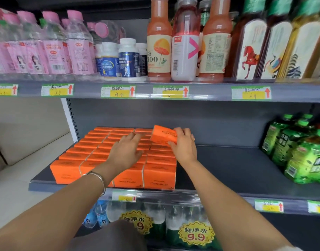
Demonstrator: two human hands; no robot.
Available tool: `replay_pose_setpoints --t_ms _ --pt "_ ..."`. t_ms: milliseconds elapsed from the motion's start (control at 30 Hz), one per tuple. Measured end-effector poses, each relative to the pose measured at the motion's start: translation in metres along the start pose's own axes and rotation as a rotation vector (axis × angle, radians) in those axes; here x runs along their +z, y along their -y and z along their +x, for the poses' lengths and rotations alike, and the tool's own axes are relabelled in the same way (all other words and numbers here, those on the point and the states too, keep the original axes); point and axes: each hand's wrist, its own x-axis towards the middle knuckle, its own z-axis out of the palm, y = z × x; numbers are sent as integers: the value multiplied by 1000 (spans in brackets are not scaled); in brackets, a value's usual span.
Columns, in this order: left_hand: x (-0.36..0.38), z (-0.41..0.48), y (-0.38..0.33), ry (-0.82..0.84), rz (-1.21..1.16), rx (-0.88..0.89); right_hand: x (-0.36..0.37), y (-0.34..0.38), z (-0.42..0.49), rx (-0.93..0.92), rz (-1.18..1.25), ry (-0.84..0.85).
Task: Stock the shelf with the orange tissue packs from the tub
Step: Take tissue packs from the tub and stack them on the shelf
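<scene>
Several rows of orange tissue packs (77,156) stand upright on the left part of the grey middle shelf (228,165). My right hand (184,145) grips one more orange tissue pack (163,134), tilted, above the back of the rightmost row. My left hand (125,151) lies flat with fingers spread on the tops of the packs in the middle rows, holding nothing. A bracelet sits on my left wrist. The tub is out of view.
Green drink bottles (300,151) crowd the shelf's right end. Bare shelf lies between them and the packs. The upper shelf holds pink-labelled water bottles (52,46), white jars (128,58) and juice bottles (159,42). Water bottles with price stickers (195,234) stand below.
</scene>
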Motion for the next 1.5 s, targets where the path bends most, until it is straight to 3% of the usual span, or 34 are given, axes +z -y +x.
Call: replay_pose_setpoints --t_ms 300,433,733,967,1167,1300,1500 --pt "61 65 -23 236 -48 21 31 -85 46 492 73 -79" --pt "80 99 -29 306 -26 29 50 -109 73 586 61 -46" --pt "116 162 -38 375 2 52 91 -141 123 585 36 11" --pt "138 179 -41 369 21 39 110 -153 146 557 144 -148" --pt "138 180 -37 390 32 61 114 -150 144 526 59 21" --pt "131 167 -34 357 31 74 104 -139 126 529 -39 25" --pt "81 138 -18 278 9 87 63 -113 98 291 -150 117"
